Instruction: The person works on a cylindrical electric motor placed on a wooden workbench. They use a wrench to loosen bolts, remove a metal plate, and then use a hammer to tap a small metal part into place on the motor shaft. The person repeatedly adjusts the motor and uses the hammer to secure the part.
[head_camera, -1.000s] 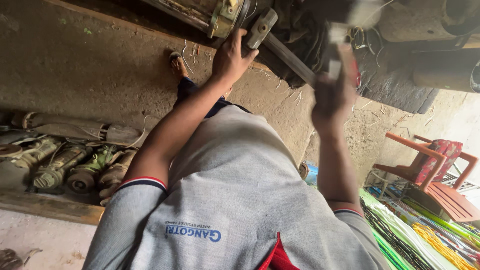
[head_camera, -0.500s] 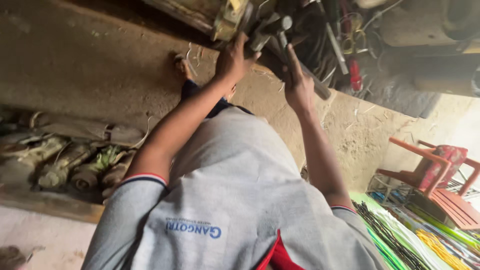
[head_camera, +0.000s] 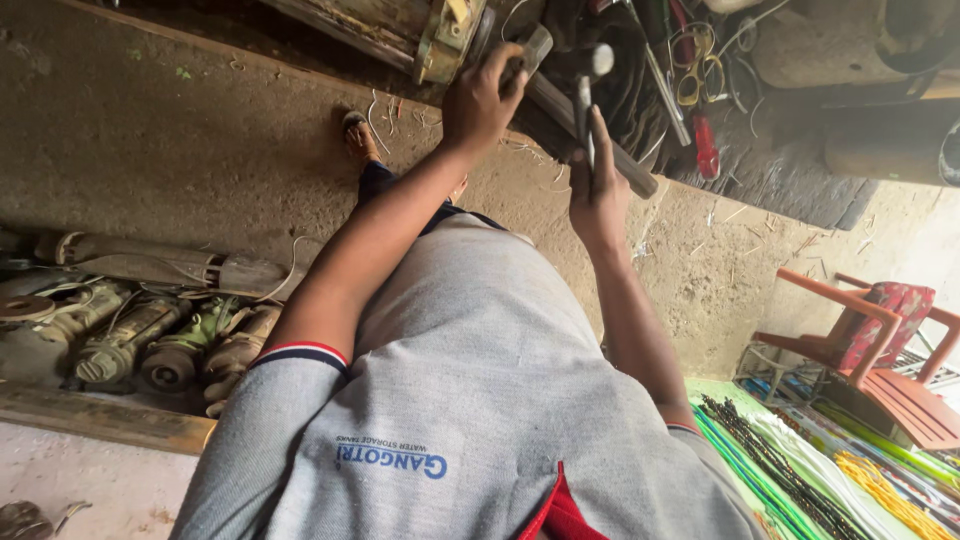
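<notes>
Far out to the left of the left hand (head_camera: 483, 100), a row of old rusty motor parts (head_camera: 150, 345) lies on the ground beside a wooden plank (head_camera: 100, 420), well apart from the action. Now the left hand itself: it is clenched around a short grey metal bar (head_camera: 530, 48), whose free end pokes out above the knuckles and points up and to the right, away from the wrist. Just left of that hand sits a worn yellowish metal bracket (head_camera: 445, 40) fixed on a wooden beam (head_camera: 350, 20), close to the thumb side. Below the forearm a sandalled foot (head_camera: 358, 135) rests on the dirt floor (head_camera: 180, 150). Moving right, the right hand (head_camera: 598, 190) is wrapped tight around the handle of a hammer (head_camera: 590, 95); the handle's long axis runs nearly straight up from the fist, and the pale metal head sits at the top, above the fingers and level with the left hand's bar, just beside it. Behind both hands a long dark rod (head_camera: 590, 135) slants down to the right. Right of the hammer, scissors with yellow handles (head_camera: 695, 70) and a red-handled tool (head_camera: 705, 145) lie among clutter. Well away to the lower right stands an orange chair (head_camera: 880, 350), with coloured bundles (head_camera: 800, 470) below it.
</notes>
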